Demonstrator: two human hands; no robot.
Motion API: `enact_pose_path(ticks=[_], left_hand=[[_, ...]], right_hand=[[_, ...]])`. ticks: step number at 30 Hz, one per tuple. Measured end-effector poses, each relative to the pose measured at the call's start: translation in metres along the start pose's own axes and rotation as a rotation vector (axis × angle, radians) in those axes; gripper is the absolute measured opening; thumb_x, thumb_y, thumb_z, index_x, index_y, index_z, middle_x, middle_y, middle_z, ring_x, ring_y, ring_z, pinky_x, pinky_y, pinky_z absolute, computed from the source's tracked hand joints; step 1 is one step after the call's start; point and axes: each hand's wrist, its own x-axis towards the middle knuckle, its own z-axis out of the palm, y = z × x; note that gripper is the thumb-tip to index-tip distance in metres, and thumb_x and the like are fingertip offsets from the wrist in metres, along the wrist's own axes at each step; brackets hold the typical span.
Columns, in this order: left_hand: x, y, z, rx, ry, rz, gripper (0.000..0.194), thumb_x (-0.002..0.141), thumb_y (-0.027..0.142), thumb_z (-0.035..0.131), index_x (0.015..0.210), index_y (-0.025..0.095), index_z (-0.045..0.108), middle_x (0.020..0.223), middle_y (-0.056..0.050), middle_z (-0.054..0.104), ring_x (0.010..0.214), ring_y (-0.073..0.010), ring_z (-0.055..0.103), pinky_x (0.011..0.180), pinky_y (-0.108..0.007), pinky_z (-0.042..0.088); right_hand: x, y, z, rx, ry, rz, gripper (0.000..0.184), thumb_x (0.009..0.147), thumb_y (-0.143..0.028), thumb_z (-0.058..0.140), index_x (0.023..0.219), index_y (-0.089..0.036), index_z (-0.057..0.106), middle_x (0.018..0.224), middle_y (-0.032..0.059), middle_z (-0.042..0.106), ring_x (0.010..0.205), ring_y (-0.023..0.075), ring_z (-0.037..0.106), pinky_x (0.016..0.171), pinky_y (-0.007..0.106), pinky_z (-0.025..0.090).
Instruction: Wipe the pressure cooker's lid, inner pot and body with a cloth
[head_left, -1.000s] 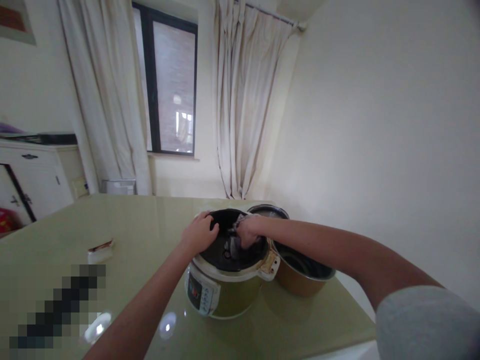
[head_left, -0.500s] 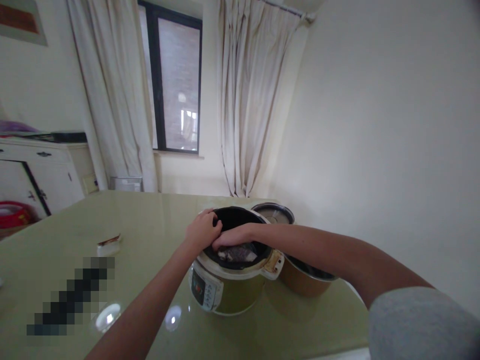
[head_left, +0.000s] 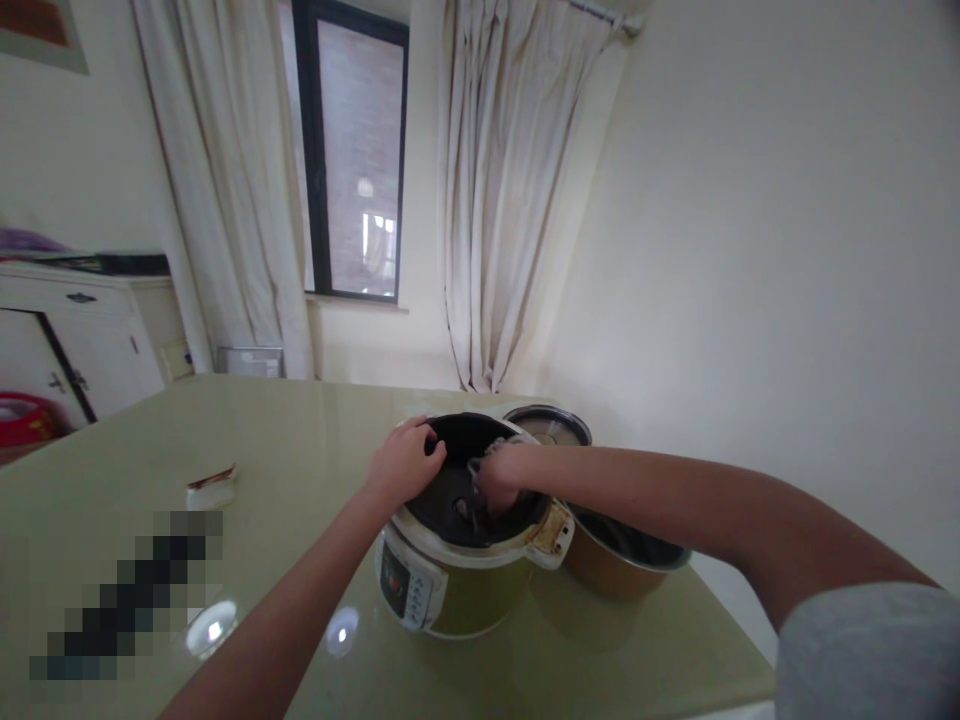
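Head view: the cooker (head_left: 450, 560) sits at lower centre of the frame on the table (head_left: 262, 450). The left hand (head_left: 403, 468) curls its fingers over the rim, steadying it, while the right hand (head_left: 499, 478) bunches a grey cloth (head_left: 480, 468) inside the dark cavity. This looks like wiping mid-stroke; the next pass calls for a firm brace and sweeping the wall.
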Motion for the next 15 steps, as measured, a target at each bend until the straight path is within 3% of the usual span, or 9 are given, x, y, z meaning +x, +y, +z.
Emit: enact_pose_path(ticks=[2,4,9,11,15], left_hand=[[0.0,0.0,0.0,-0.002,-0.001,0.009,0.027,0.096,0.035,0.057,0.104,0.022,0.078,0.15,-0.01,0.066,0.134,-0.0294,0.064,0.115,-0.041,0.049],[0.0,0.0,-0.001,-0.002,-0.003,0.021,0.025,0.096,0.034,0.057,0.102,0.022,0.078,0.149,-0.011,0.066,0.133,-0.0291,0.065,0.113,-0.04,0.049],[0.001,0.0,-0.003,0.012,-0.003,0.029,0.018,0.095,0.031,0.053,0.09,0.022,0.068,0.115,-0.011,0.077,0.109,-0.0277,0.072,0.096,-0.039,0.054],[0.002,-0.001,-0.003,0.017,0.001,0.031,0.016,0.095,0.03,0.053,0.09,0.022,0.065,0.106,-0.009,0.076,0.103,-0.0277,0.072,0.092,-0.039,0.055],[0.003,-0.002,-0.001,0.014,0.0,0.04,0.015,0.095,0.032,0.053,0.091,0.023,0.065,0.112,-0.01,0.076,0.106,-0.0274,0.072,0.095,-0.039,0.054]], right_hand=[[0.007,0.001,-0.002,-0.289,0.089,-0.092,0.014,0.074,-0.024,0.081,0.067,-0.021,0.07,0.085,0.0113,0.076,0.092,0.0331,0.072,0.089,0.049,0.054],[0.012,0.004,-0.007,-0.401,0.157,-0.199,0.006,0.081,-0.016,0.073,0.077,-0.021,0.074,0.103,0.0144,0.077,0.111,0.0348,0.068,0.1,0.051,0.048],[0.014,0.017,-0.02,-0.602,0.298,-0.514,0.025,0.095,-0.013,0.054,0.092,-0.022,0.077,0.13,0.0109,0.071,0.135,0.0282,0.053,0.116,0.042,0.034],[0.011,0.023,-0.02,-0.683,0.349,-0.57,0.026,0.097,-0.015,0.053,0.096,-0.022,0.078,0.139,0.0102,0.067,0.138,0.0276,0.05,0.117,0.04,0.032],[0.006,0.027,-0.012,-0.823,0.423,-0.549,0.025,0.097,-0.02,0.053,0.097,-0.022,0.078,0.139,0.0094,0.068,0.132,0.0276,0.054,0.104,0.042,0.042]])
